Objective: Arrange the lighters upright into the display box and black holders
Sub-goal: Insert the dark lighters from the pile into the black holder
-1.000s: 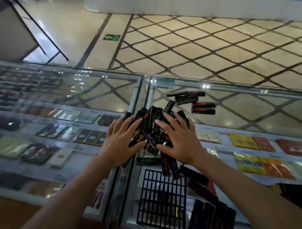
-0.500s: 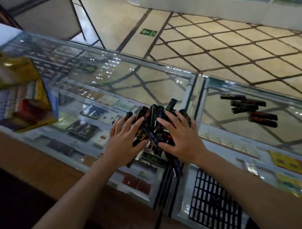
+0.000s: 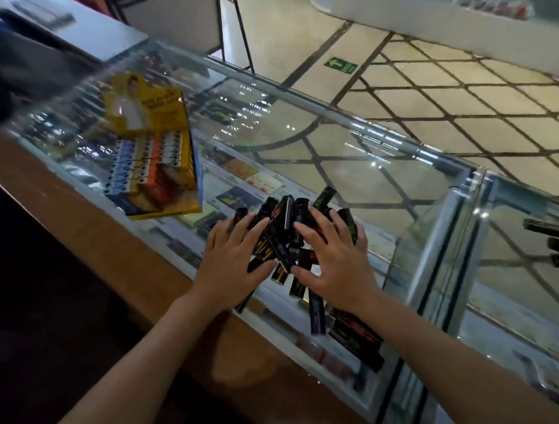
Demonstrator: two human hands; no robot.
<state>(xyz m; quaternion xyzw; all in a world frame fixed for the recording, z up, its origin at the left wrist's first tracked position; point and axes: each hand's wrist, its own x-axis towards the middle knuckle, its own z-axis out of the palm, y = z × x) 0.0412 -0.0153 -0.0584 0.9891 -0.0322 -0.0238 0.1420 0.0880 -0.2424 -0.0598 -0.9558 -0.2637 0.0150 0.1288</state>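
Lying between both hands' fingers (image 3: 254, 225): lighters (image 3: 287, 231)

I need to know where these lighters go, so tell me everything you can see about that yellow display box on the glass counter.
The yellow display box looks like printed cardboard. Its raised back flap carries a picture of a person in white with some text, too blurred to read. Below the flap, rows of lighters already stand packed together: blue ones on the left, orange and red ones beside them. It sits on the glass counter, left of the pile of dark lighters that both hands are gathering. Neither hand touches it.
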